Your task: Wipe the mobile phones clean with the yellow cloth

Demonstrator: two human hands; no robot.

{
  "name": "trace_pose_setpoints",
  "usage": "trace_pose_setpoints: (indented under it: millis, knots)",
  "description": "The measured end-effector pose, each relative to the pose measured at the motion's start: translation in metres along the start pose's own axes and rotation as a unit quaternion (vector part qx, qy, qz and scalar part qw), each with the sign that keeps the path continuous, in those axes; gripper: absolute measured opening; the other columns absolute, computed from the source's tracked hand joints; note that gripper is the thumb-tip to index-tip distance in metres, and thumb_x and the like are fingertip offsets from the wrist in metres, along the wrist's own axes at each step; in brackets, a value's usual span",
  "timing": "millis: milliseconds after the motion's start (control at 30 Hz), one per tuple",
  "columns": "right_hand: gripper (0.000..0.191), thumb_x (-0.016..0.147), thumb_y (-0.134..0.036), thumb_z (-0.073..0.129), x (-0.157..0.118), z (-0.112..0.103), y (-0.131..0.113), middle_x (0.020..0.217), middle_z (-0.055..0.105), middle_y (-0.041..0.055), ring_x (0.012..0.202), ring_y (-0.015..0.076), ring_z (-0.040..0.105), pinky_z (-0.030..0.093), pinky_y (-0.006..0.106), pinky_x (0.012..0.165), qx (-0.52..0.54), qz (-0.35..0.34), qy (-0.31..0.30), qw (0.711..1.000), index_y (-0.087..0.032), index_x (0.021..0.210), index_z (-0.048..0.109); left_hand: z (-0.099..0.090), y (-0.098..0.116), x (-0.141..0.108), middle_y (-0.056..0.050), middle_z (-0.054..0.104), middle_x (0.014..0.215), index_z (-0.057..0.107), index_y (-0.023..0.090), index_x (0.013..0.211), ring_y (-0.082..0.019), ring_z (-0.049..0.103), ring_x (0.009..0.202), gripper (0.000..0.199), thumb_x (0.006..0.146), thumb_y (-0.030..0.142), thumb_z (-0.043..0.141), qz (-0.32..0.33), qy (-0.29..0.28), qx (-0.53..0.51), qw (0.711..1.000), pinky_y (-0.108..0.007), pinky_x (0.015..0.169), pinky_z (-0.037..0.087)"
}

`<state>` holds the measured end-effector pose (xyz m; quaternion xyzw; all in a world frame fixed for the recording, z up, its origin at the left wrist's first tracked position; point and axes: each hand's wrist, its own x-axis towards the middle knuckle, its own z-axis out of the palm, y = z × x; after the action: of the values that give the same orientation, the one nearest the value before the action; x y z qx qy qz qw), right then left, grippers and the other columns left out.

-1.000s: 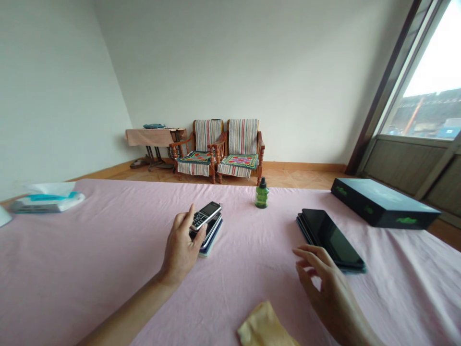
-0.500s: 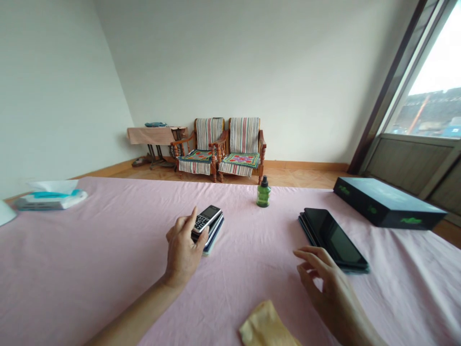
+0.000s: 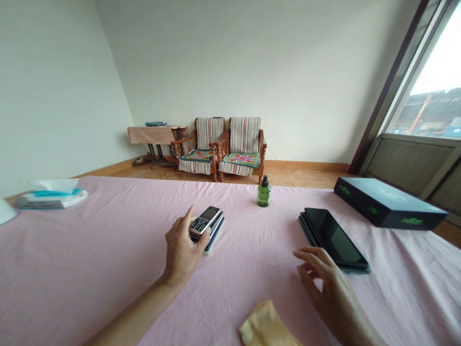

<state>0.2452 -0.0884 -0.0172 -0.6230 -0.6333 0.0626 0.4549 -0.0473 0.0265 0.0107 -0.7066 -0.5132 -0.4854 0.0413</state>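
My left hand is around the near end of a small stack, its thumb at the stack's right side and its index finger raised at the left, apart from the top phone. That top piece is a silver-and-black keypad phone, lying on several flat devices, one with a light-blue edge. My right hand hovers or rests low over the cloth with loosely bent fingers, nothing between them. Just beyond it lies a black tablet on top of other dark flat devices. A yellow cloth lies between my forearms.
A pink sheet covers the surface. A green bottle stands near its far edge, a black box at the right, a tissue pack at the left. Beyond are two wooden chairs and a cloth-covered table.
My left index finger has shifted slightly left, away from the keypad phone, and more of its keys show. My right hand has stayed in place.
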Motion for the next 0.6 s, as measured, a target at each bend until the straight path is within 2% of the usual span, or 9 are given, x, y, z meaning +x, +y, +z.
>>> trace_pose_setpoints:
  millis: [133,267,333,433,533,600]
  knots:
    - [0.029,0.089,-0.028,0.043,-0.001,-0.001,0.001,0.103,0.061,0.0118,0.065,0.0135,0.064,0.056,0.027,0.057,-0.001,-0.006,-0.001,1.000,-0.015,0.099,0.067,-0.003,0.004,-0.001,-0.014,0.062,0.107,0.045,0.012,0.132,-0.033,0.058,0.102,0.057,0.084,0.039,0.058,0.027,0.022,0.009,0.999,-0.050,0.089,0.045]
    - [0.028,0.089,-0.027,0.042,-0.001,-0.001,-0.001,0.103,0.060,0.0111,0.064,0.0131,0.063,0.055,0.027,0.057,-0.017,-0.013,-0.002,1.000,-0.016,0.100,0.065,-0.010,0.015,-0.008,-0.017,0.054,0.122,0.041,0.014,0.137,-0.033,0.049,0.115,0.053,0.088,0.030,0.055,0.135,0.057,-0.003,0.989,-0.052,0.097,0.040]
    - [0.027,0.090,-0.026,0.042,-0.001,-0.002,-0.002,0.103,0.060,0.0103,0.067,0.0139,0.063,0.054,0.027,0.059,-0.029,-0.021,0.006,0.999,-0.017,0.100,0.065,-0.013,0.020,-0.013,-0.016,0.051,0.124,0.038,0.016,0.140,-0.032,0.049,0.117,0.056,0.087,0.020,0.056,0.220,0.037,-0.027,0.974,-0.049,0.098,0.041]
    - [0.026,0.090,-0.024,0.040,0.003,-0.008,0.000,0.105,0.061,0.0099,0.084,0.0190,0.063,0.053,0.032,0.072,-0.073,-0.039,0.040,0.996,-0.019,0.099,0.064,-0.015,0.025,-0.019,-0.014,0.054,0.120,0.036,0.016,0.142,-0.029,0.050,0.115,0.061,0.084,0.008,0.056,0.340,-0.035,-0.062,0.938,-0.045,0.098,0.043]
    - [0.029,0.088,-0.028,0.042,0.012,-0.020,0.008,0.110,0.061,0.0113,0.100,0.0268,0.058,0.048,0.043,0.085,-0.177,-0.024,0.095,0.979,-0.018,0.106,0.063,-0.014,0.028,-0.020,-0.014,0.058,0.115,0.037,0.013,0.140,-0.027,0.053,0.112,0.060,0.084,0.003,0.054,0.386,-0.084,-0.080,0.915,-0.043,0.097,0.044]
    - [0.039,0.086,-0.035,0.045,0.018,-0.029,0.015,0.119,0.060,0.0129,0.106,0.0328,0.054,0.045,0.050,0.088,-0.265,0.028,0.124,0.956,-0.017,0.117,0.058,-0.014,0.029,-0.020,-0.013,0.060,0.112,0.039,0.012,0.138,-0.026,0.054,0.109,0.056,0.085,0.002,0.053,0.386,-0.095,-0.087,0.913,-0.041,0.095,0.045]
